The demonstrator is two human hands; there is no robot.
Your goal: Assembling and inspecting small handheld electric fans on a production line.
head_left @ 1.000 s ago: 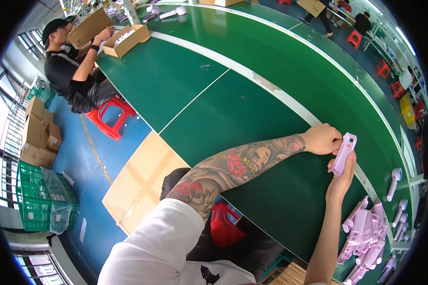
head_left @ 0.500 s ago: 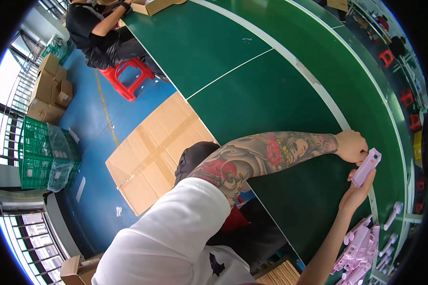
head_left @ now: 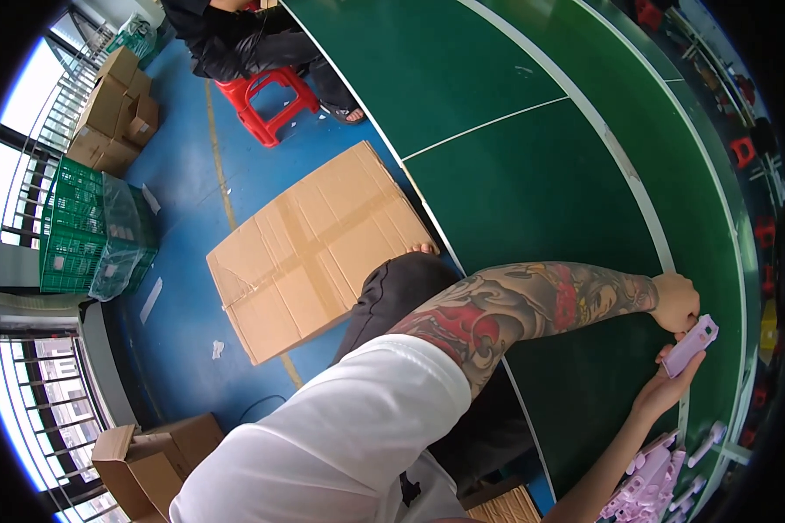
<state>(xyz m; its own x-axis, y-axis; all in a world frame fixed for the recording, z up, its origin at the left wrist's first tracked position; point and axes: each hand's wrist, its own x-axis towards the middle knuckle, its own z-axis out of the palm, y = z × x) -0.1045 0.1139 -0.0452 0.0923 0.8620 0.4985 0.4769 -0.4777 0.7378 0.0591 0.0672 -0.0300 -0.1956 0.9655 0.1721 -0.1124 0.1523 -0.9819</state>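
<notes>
A long, light purple plastic part (head_left: 691, 346) with a small square opening near its far end lies in my right hand (head_left: 665, 388), the fingers wrapped round its near half. My left hand (head_left: 675, 301), at the end of a tattooed forearm, is closed right beside the part's far end. Whatever its fingertips pinch, if anything, is hidden. Nearer to me on the green table (head_left: 497, 192), a pile of similar purple parts (head_left: 650, 484) lies beyond my right forearm. A separate purple piece (head_left: 706, 443) rests to the right of the pile.
A flat cardboard sheet (head_left: 323, 248) lies on the blue floor left of the table. Another person (head_left: 262, 52) sits by a red stool (head_left: 275, 105) at the far end. Green crates (head_left: 74, 231) and cardboard boxes (head_left: 113, 113) stand along the left wall.
My view has swung, so the table and both hands appear lower and further right. The hands stay close together, with the purple part still in the right one.
</notes>
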